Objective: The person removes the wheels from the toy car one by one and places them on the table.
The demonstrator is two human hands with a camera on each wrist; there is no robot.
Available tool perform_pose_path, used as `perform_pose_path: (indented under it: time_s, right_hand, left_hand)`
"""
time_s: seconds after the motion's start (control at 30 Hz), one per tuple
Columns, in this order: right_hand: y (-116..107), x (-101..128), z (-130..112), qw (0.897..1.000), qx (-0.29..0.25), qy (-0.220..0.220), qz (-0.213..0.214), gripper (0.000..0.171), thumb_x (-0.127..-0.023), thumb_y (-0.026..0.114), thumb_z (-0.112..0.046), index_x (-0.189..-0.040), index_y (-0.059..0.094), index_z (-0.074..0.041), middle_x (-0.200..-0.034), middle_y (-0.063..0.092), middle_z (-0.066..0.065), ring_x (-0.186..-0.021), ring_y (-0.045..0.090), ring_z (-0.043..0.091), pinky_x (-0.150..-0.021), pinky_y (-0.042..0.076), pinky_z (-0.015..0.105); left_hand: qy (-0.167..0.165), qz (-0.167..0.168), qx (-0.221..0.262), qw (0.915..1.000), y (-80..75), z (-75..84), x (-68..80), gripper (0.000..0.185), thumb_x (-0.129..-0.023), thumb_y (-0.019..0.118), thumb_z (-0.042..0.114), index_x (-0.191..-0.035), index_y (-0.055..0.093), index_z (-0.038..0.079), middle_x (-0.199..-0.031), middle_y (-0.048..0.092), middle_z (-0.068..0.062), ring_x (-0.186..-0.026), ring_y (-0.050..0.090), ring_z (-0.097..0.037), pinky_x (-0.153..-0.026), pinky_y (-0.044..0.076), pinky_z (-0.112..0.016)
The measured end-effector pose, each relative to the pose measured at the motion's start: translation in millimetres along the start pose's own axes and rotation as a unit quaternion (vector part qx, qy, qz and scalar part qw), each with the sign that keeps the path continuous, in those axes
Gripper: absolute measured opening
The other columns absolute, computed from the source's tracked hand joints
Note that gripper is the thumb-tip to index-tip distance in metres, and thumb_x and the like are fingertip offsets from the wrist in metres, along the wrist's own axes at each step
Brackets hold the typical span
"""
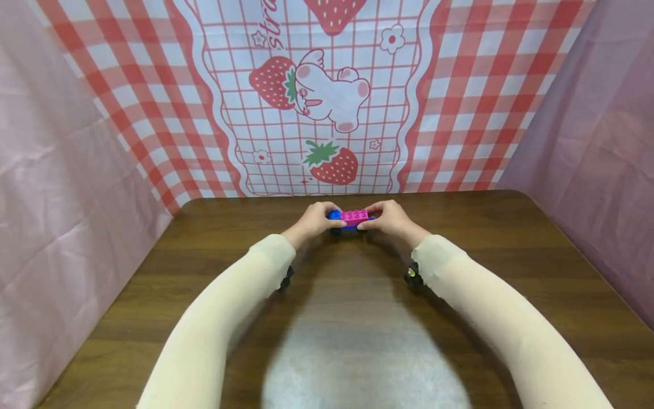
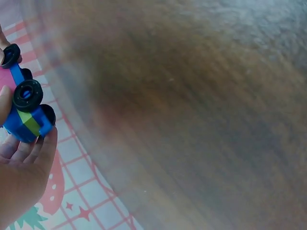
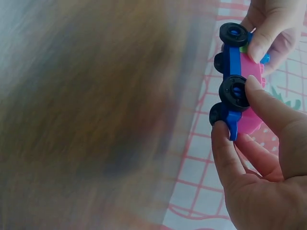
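1 left hand [image 1: 313, 220], 1 right hand [image 1: 392, 219], center of head view. 2 pale sleeves [image 1: 214, 318], lower left/lower right. 1 toy car [image 1: 351, 224], center; 1 pink block [image 1: 354, 215]. 4 black wheels [image 3: 233, 34], upper right of right wrist view. 1 table [image 1: 352, 278]. 1 printed cloth [image 1: 465, 102], top: 3 strawberries [image 1: 334, 166], 1 bunny [image 1: 334, 94], 2 flowers [image 1: 392, 40].

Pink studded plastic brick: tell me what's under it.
Beneath the pink studded brick runs a blue plastic toy-car base with four round black wheels. The brick's own underside cannot be seen; the base covers it.
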State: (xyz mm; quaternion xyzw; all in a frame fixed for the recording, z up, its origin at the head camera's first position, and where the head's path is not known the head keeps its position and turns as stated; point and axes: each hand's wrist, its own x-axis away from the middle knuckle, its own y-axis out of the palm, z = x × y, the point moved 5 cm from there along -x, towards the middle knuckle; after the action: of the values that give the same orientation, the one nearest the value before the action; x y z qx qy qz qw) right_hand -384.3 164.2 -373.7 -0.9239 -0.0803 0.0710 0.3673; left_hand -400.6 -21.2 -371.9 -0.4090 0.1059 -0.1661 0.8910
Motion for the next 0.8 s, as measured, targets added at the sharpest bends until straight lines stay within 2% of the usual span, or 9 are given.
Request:
perform_pose_path:
  time_s: [0.23, 0.53, 0.8]
  right_hand:
    - [-7, 1, -7, 0.999, -0.044, 0.000, 0.018, 0.049, -0.076, 0.084, -0.025, -0.115, 0.068, 0.002, -0.105, 0.071, 0.018, -0.087, 0.063, 0.016, -0.070, 0.048, 0.019]
    - [-11, 5, -19, 0.997, -0.075, 0.009, -0.003, 0.048, -0.079, 0.081, -0.028, -0.116, 0.068, -0.001, -0.105, 0.071, 0.017, -0.084, 0.059, 0.016, -0.069, 0.049, 0.023]
    - [-12, 9, -33, 0.997, -0.078, 0.009, -0.013, 0.051, -0.078, 0.081, -0.033, -0.117, 0.068, -0.002, -0.101, 0.071, 0.015, -0.084, 0.057, 0.016, -0.070, 0.046, 0.025]
  left_hand:
    - [-0.006, 0.006, 0.029, 0.9995, -8.2, 1.1, 3.0, 0.042, -0.085, 0.075, 0.032, -0.117, 0.066, 0.007, -0.116, 0.068, -0.012, -0.102, 0.059, -0.020, -0.093, 0.048, -0.034]
    - [0.003, -0.013, 0.063, 0.9979, -17.4, 2.2, 11.9, 0.039, -0.086, 0.074, 0.035, -0.117, 0.067, 0.010, -0.112, 0.067, -0.009, -0.096, 0.059, -0.018, -0.086, 0.049, -0.032]
    - [0.027, -0.019, 0.047, 0.9983, -26.2, 12.6, 21.0, 0.039, -0.086, 0.073, 0.033, -0.116, 0.067, 0.008, -0.113, 0.068, -0.008, -0.098, 0.061, -0.019, -0.088, 0.050, -0.032]
